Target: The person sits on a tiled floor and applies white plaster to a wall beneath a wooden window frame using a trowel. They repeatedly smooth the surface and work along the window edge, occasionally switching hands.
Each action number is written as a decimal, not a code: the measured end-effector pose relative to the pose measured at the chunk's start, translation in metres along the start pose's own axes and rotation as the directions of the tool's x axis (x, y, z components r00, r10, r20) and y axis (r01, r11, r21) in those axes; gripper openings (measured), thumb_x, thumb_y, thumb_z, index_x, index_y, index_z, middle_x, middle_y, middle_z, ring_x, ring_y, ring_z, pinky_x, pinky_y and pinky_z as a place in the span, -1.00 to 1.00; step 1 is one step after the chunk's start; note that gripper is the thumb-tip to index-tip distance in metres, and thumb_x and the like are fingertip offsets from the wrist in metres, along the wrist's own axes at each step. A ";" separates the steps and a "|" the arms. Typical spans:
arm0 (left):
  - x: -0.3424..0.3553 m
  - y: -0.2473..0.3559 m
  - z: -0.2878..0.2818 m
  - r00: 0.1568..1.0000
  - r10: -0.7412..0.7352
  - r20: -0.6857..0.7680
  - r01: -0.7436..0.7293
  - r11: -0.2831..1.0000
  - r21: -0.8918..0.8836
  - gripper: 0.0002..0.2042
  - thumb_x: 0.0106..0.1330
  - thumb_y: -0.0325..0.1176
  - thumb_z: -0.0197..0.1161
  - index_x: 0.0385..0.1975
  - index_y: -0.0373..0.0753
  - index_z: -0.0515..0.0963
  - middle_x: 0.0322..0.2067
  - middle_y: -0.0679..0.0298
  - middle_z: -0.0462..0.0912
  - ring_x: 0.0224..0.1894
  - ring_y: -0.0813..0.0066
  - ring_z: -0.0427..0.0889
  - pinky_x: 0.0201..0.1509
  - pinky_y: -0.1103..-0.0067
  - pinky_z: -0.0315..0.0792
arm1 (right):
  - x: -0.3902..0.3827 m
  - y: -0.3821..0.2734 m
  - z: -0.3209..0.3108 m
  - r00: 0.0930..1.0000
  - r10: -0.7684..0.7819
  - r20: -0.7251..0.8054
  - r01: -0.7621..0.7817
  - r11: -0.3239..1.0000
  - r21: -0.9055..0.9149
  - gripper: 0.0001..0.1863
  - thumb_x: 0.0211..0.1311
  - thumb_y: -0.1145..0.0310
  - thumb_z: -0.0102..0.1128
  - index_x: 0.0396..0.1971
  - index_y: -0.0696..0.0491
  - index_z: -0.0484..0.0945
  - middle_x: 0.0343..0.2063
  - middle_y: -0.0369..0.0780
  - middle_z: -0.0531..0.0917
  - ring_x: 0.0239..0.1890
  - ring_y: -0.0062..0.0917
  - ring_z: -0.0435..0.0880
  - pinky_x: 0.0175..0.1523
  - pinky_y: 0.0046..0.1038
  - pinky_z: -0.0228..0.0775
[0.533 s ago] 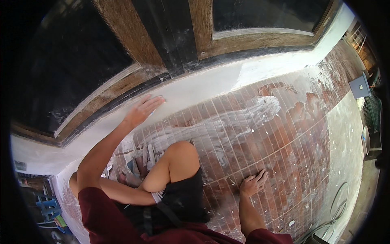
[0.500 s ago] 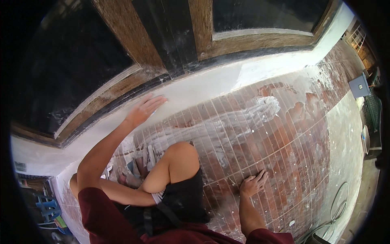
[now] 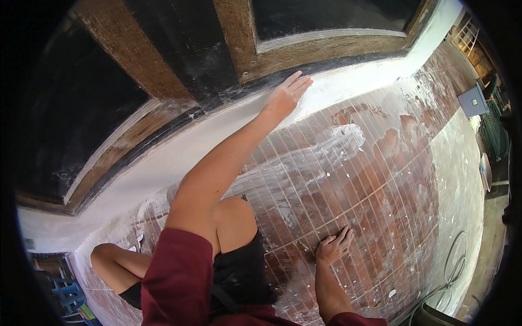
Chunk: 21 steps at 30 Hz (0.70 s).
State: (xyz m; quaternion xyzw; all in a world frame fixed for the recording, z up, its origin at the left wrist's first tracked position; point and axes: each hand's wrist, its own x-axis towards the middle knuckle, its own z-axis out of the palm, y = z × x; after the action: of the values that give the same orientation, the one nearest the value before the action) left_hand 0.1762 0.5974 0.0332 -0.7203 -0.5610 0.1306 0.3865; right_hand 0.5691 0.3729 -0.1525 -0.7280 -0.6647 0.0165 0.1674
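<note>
Our left hand [image 3: 286, 98] has moved rightward along the low white wall [image 3: 217, 130], palm toward it and fingers straight, slightly apart, though we cannot tell whether anything is under the palm. That wall lies right at this nearer hand, its long axis running left to right; our right hand [image 3: 333, 247] rests loosely spread on the tiled floor [image 3: 375, 185], and our knee [image 3: 237, 220] is bent between wall and body.
</note>
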 end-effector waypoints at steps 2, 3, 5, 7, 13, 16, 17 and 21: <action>0.000 0.011 0.000 1.000 -0.013 -0.008 0.013 0.998 -0.068 -0.43 0.27 -0.30 0.13 0.32 -0.24 0.30 0.38 0.33 0.25 0.44 0.44 0.14 0.55 0.29 -0.08 | 0.000 -0.001 0.000 1.000 0.004 0.002 -0.004 1.000 -0.004 -0.37 0.28 0.36 -0.08 0.39 -0.01 0.19 0.37 -0.10 0.24 0.44 -0.25 0.15 0.39 -0.12 -0.01; -0.009 0.019 -0.002 0.999 -0.033 -0.027 0.028 0.989 -0.146 -0.45 0.26 -0.32 0.13 0.30 -0.25 0.33 0.34 0.32 0.31 0.41 0.42 0.21 0.54 0.29 -0.04 | 0.000 -0.001 -0.001 1.000 0.005 -0.005 -0.005 1.000 0.001 -0.37 0.28 0.36 -0.08 0.39 -0.01 0.19 0.37 -0.10 0.24 0.44 -0.26 0.15 0.39 -0.13 -0.01; -0.036 0.032 -0.007 0.992 -0.085 -0.091 0.050 0.939 -0.340 -0.50 0.23 -0.40 0.13 0.23 -0.22 0.40 0.25 0.26 0.45 0.32 0.34 0.35 0.46 0.28 0.11 | -0.001 -0.003 -0.001 0.999 -0.001 -0.034 0.001 1.000 0.011 -0.38 0.28 0.36 -0.08 0.39 -0.01 0.19 0.37 -0.10 0.25 0.44 -0.26 0.14 0.39 -0.13 -0.01; -0.085 0.043 -0.018 0.974 -0.222 -0.045 0.145 0.763 -0.630 -0.51 0.17 -0.51 0.14 0.17 -0.17 0.47 0.13 0.17 0.55 0.20 0.23 0.49 0.28 0.30 0.34 | -0.001 -0.004 -0.003 1.000 0.018 -0.016 -0.018 1.000 0.010 -0.38 0.29 0.35 -0.08 0.38 -0.01 0.20 0.37 -0.10 0.25 0.44 -0.26 0.14 0.39 -0.13 -0.01; -0.262 0.020 -0.051 0.768 -0.534 0.354 0.431 0.022 -0.902 -0.65 0.31 -0.54 0.08 0.09 -0.20 0.53 -0.23 0.04 0.70 -0.39 0.20 0.69 -0.25 0.44 0.57 | -0.002 -0.001 0.002 0.999 0.002 -0.046 -0.003 1.000 -0.022 -0.39 0.26 0.35 -0.06 0.36 0.03 0.23 0.36 -0.10 0.28 0.42 -0.21 0.18 0.39 -0.13 0.01; -0.352 0.002 -0.076 0.523 -0.530 0.668 0.583 -0.349 -0.734 -0.67 0.35 -0.59 0.05 0.07 -0.21 0.55 -0.21 0.09 0.72 -0.36 0.47 0.69 -0.30 0.49 0.55 | -0.005 0.001 0.005 0.999 0.001 -0.046 -0.002 1.000 -0.018 -0.37 0.26 0.35 -0.09 0.38 0.03 0.19 0.38 -0.09 0.24 0.44 -0.21 0.13 0.41 -0.12 -0.04; -0.379 -0.001 -0.085 0.452 -0.506 0.734 0.617 -0.416 -0.667 -0.70 0.38 -0.56 0.05 0.06 -0.23 0.55 -0.24 0.12 0.71 -0.37 0.54 0.66 -0.33 0.52 0.56 | -0.003 0.001 0.004 0.999 0.001 -0.053 -0.002 1.000 -0.018 -0.39 0.25 0.36 -0.08 0.35 0.03 0.24 0.36 -0.09 0.27 0.42 -0.20 0.18 0.39 -0.14 0.01; -0.469 -0.008 -0.110 0.349 -0.386 0.854 0.533 -0.667 -0.520 -0.79 0.44 -0.43 0.09 -0.01 -0.30 0.54 -0.19 0.16 0.65 -0.25 0.51 0.66 -0.27 0.55 0.65 | 0.019 -0.007 -0.011 0.992 0.121 0.042 -0.126 0.982 0.141 -0.53 0.22 0.42 -0.02 0.16 0.10 0.45 0.16 -0.05 0.48 0.20 -0.22 0.46 0.22 -0.24 0.27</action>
State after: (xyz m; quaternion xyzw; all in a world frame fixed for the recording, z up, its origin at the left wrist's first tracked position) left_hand 0.0812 0.1265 -0.0031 -0.2423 -0.7493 -0.5307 -0.3132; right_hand 0.5676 0.3897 -0.1365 -0.7536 -0.6179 0.0867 0.2068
